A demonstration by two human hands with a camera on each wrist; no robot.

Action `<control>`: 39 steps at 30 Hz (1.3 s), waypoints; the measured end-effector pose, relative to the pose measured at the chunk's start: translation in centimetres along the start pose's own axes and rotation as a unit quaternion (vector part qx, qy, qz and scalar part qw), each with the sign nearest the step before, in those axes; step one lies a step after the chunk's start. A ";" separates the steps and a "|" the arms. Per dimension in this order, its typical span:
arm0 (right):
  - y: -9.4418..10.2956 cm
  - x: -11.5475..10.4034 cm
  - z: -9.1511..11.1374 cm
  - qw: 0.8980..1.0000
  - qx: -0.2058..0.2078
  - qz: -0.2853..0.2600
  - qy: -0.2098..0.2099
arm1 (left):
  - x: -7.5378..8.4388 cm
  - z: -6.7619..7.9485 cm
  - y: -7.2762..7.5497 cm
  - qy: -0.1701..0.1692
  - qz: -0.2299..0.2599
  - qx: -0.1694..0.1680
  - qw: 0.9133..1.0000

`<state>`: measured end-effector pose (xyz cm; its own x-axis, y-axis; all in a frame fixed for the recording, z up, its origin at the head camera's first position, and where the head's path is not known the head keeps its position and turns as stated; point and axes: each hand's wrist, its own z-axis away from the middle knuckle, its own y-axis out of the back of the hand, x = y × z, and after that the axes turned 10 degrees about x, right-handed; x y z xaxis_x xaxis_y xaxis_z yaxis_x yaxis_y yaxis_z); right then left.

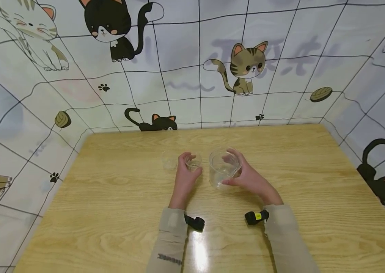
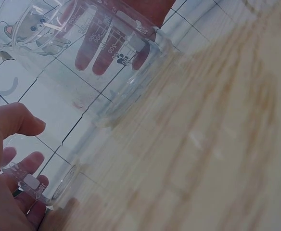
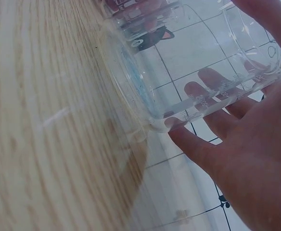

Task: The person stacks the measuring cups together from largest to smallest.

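My left hand (image 1: 184, 175) is curled round a small clear beaker (image 1: 193, 162). In the left wrist view, white markings show on this small beaker (image 2: 31, 181), with fingers behind its wall. To the right of it, my right hand (image 1: 249, 177) grips a large clear beaker (image 1: 220, 175), thumb at the near side and fingers round the far right. The large beaker (image 3: 179, 96) has graduation marks and stands on the table, its fingers seen through the wall in the right wrist view. Another small clear beaker (image 1: 169, 160) stands just left of my left hand.
A wood-grain table (image 1: 117, 212) lies under everything. Behind it and on both sides hangs a white cloth (image 1: 185, 83) with a grid and cartoon cats. Black straps with small cameras (image 1: 196, 223) sit on both wrists.
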<state>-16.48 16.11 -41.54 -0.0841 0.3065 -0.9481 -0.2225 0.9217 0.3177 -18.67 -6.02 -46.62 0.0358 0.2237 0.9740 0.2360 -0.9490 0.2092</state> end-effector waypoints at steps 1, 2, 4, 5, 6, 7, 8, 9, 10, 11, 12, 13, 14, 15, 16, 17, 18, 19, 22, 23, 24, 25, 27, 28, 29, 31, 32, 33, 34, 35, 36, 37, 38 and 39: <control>0.0 -0.3 0.1 1.000 -0.001 -0.002 0.003 | 0.0 0.0 0.0 -0.001 0.000 -0.003 1.000; 0.0 -0.4 0.1 1.000 -0.002 -0.005 0.007 | 0.0 -0.1 0.0 -0.001 0.001 -0.006 1.000; 0.1 -0.5 0.1 1.000 -0.004 -0.014 0.014 | 0.0 -0.1 0.1 -0.003 0.004 -0.015 1.000; 0.1 -0.4 0.0 1.000 -0.004 -0.019 0.018 | 0.0 -0.2 0.2 -0.004 0.006 -0.021 1.000; 0.1 -0.2 -0.1 1.000 -0.004 -0.020 0.019 | 0.1 -0.2 0.2 -0.004 0.007 -0.027 1.000; 0.0 0.1 -0.2 1.000 -0.003 -0.021 0.020 | 0.1 -0.2 0.3 -0.004 0.008 -0.033 0.999; 0.0 0.4 -0.3 1.000 -0.002 -0.021 0.021 | 0.1 -0.2 0.4 -0.005 0.006 -0.039 0.999; 0.0 0.7 -0.4 1.000 -0.001 -0.020 0.020 | 0.0 -0.3 0.4 -0.006 0.005 -0.045 0.999; 0.0 1.0 -0.5 1.000 0.001 -0.018 0.021 | 0.0 -0.3 0.5 -0.006 0.004 -0.049 0.999; 0.0 1.2 -0.6 1.000 0.002 -0.015 0.023 | 0.0 -0.3 0.5 -0.006 0.003 -0.054 0.999; 0.0 1.5 -0.6 1.000 0.002 -0.013 0.023 | 0.1 -0.3 0.5 -0.008 0.002 -0.057 0.998; 0.0 1.6 -0.7 1.000 0.001 -0.014 0.025 | 0.0 -0.3 0.5 -0.010 0.000 -0.060 0.998; 0.0 1.7 -0.7 1.000 0.001 -0.015 0.026 | 0.0 -0.4 0.6 -0.010 -0.003 -0.063 0.998; 0.0 1.7 -0.7 0.999 0.000 -0.016 0.028 | 0.0 -0.4 0.6 -0.011 -0.004 -0.065 0.998; 0.0 1.7 -0.7 0.999 -0.001 -0.020 0.030 | 0.0 -0.4 0.6 -0.013 -0.006 -0.066 0.998; 0.0 1.8 -0.7 0.999 -0.002 -0.021 0.030 | -0.1 -0.4 0.6 -0.015 -0.008 -0.067 0.998; 0.0 1.8 -0.7 0.999 -0.002 -0.023 0.029 | -0.1 -0.4 0.6 -0.016 -0.012 -0.067 0.998; 0.0 1.8 -0.7 0.999 -0.002 -0.024 0.030 | -0.2 -0.4 0.6 -0.017 -0.016 -0.066 0.998; 0.0 1.8 -0.7 0.999 -0.003 -0.026 0.029 | -0.3 -0.4 0.7 -0.028 -0.039 -0.058 0.997; 0.0 1.7 -0.7 0.999 -0.002 -0.024 0.028 | -0.3 -0.4 0.7 -0.030 -0.047 -0.055 0.997; 0.0 1.7 -0.7 0.999 -0.001 -0.022 0.027 | -0.3 -0.4 0.7 -0.031 -0.052 -0.053 0.997; 0.0 1.7 -0.7 0.999 0.000 -0.020 0.028 | -0.2 -0.4 0.7 -0.033 -0.055 -0.050 0.997; 0.0 1.6 -0.7 1.000 0.002 -0.014 0.028 | -0.2 -0.4 0.7 -0.033 -0.057 -0.050 0.997; 0.0 1.6 -0.7 1.000 0.002 -0.013 0.027 | -0.1 -0.4 0.7 -0.031 -0.054 -0.051 0.997; 0.0 1.6 -0.7 1.000 0.003 -0.012 0.026 | -0.1 -0.4 0.7 -0.029 -0.052 -0.053 0.997; 0.0 1.5 -0.8 1.000 0.003 -0.009 0.024 | -0.1 -0.5 0.7 -0.025 -0.045 -0.059 0.997; 0.0 1.5 -0.8 1.000 0.003 -0.009 0.023 | -0.1 -0.5 0.8 -0.022 -0.042 -0.061 0.997; 0.0 1.5 -0.8 1.000 0.004 -0.008 0.021 | -0.1 -0.6 0.8 -0.020 -0.038 -0.064 0.997; 0.0 1.5 -0.8 1.000 0.003 -0.008 0.020 | -0.1 -0.6 0.9 -0.015 -0.034 -0.067 0.997; -0.1 1.5 -0.9 1.000 0.004 -0.007 0.020 | -0.1 -0.6 0.9 -0.011 -0.031 -0.068 0.997; -0.1 1.5 -0.9 1.000 0.003 -0.007 0.020 | -0.1 -0.6 1.0 -0.006 -0.027 -0.070 0.997; -0.1 1.5 -0.8 1.000 0.002 -0.007 0.021 | -0.1 -0.6 1.0 -0.001 -0.025 -0.071 0.997; -0.1 1.4 -0.8 1.000 0.002 -0.007 0.022 | -0.1 -0.6 1.1 0.001 -0.024 -0.073 0.997; -0.1 1.4 -0.8 1.000 0.001 -0.007 0.022 | -0.2 -0.6 1.2 0.003 -0.023 -0.076 0.997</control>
<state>-17.36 16.25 -42.89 -0.1241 0.2828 -0.9511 -0.2213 0.9265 0.3044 -19.00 -7.28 -46.48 0.0227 0.2668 0.9635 0.0880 -0.9605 0.2639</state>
